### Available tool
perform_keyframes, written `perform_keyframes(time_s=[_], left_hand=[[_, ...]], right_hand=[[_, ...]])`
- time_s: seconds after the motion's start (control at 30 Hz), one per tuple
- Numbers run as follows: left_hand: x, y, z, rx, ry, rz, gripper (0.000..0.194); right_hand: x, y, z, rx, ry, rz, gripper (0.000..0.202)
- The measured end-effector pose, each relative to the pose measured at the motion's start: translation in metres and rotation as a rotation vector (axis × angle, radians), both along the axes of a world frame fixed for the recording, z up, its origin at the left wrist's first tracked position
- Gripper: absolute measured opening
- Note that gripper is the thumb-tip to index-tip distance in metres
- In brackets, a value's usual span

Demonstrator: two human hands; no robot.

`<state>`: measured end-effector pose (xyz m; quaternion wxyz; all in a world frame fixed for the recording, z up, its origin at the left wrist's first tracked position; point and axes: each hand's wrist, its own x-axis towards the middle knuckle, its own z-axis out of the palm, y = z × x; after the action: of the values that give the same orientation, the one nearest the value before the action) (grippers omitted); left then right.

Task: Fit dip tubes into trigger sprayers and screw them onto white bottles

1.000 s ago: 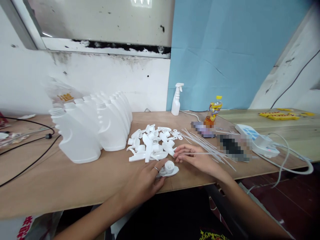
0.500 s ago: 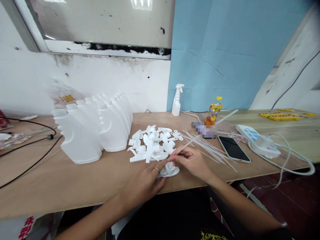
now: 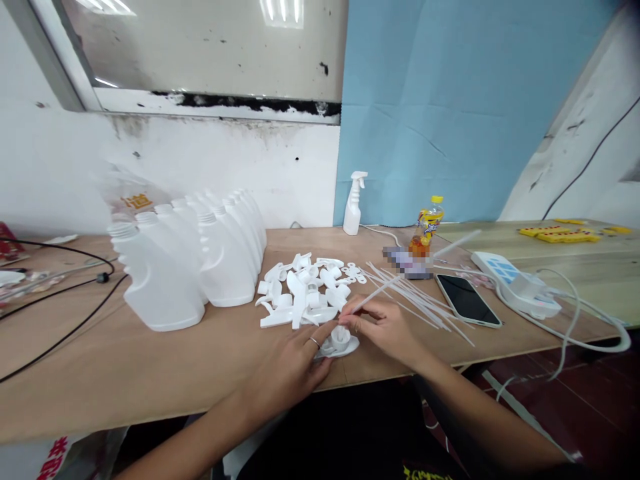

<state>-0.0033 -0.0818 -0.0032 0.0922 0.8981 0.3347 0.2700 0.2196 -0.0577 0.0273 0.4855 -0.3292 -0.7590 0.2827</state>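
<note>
The left hand [image 3: 295,355] held a white plastic sprayer head [image 3: 341,341], the right hand [image 3: 380,325] a thin whitish plastic tube [image 3: 377,293], its fitting apparently needing straight insertion.

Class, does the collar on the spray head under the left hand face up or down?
Up: the collar shows its round opening from above.

Wears a slim, silvery, band-shaped ring [image 3: 315,343] on the left hand [image 3: 295,357]. Dressed in a black garment [image 3: 335,430], printed with small yellow lettering [image 3: 425,474] cut off at the bottom and too blurred to read. Bare along both forearms [image 3: 210,423].
</note>
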Motion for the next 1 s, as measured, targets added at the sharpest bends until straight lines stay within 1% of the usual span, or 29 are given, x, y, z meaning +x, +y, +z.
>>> perform_keyframes(time_s=[0.1, 0.23, 0.3, 0.4, 0.5, 0.67, 0.73, 0.83, 0.9, 0.93, 0.97, 1.0], left_hand=[[0.0, 0.0, -0.001, -0.003, 0.006, 0.014, 0.069], [-0.001, 0.001, -0.004, -0.014, 0.002, 0.023, 0.065], [-0.001, 0.002, -0.005, -0.018, 0.002, 0.026, 0.063], [0.0, 0.002, -0.005, -0.01, 0.0, 0.019, 0.064], [-0.001, 0.003, -0.006, -0.004, -0.006, -0.004, 0.065], [-0.002, 0.006, -0.009, 0.008, -0.02, -0.035, 0.064], [-0.002, 0.006, -0.009, 0.004, -0.026, -0.041, 0.063], [-0.001, 0.003, -0.009, -0.019, -0.043, -0.035, 0.06], [-0.002, 0.002, -0.006, -0.035, -0.07, -0.016, 0.058], [-0.003, 0.001, -0.004, -0.046, -0.091, 0.002, 0.056], [-0.003, -0.001, -0.001, -0.064, -0.118, 0.026, 0.054], [-0.004, -0.002, 0.003, -0.091, -0.148, 0.052, 0.052]], right_hand=[[-0.001, -0.002, 0.004, -0.019, -0.025, 0.04, 0.018], [0.0, -0.005, 0.007, 0.089, -0.1, 0.082, 0.012], [0.0, -0.004, 0.005, 0.15, -0.15, 0.085, 0.011], [-0.001, -0.002, -0.002, 0.197, -0.171, 0.084, 0.016], [-0.004, -0.003, -0.005, 0.179, -0.178, 0.066, 0.024], [-0.009, -0.006, -0.004, 0.097, -0.237, 0.063, 0.027], [-0.01, -0.005, -0.009, 0.031, -0.221, 0.049, 0.026], [-0.011, -0.002, -0.02, -0.05, -0.151, -0.001, 0.026], [-0.01, -0.002, -0.026, -0.031, -0.096, -0.031, 0.022], [-0.008, -0.003, -0.027, 0.001, -0.066, -0.043, 0.016], [-0.006, -0.005, -0.026, 0.051, -0.04, -0.048, 0.016], [-0.003, -0.008, -0.024, 0.118, -0.031, -0.039, 0.027]])
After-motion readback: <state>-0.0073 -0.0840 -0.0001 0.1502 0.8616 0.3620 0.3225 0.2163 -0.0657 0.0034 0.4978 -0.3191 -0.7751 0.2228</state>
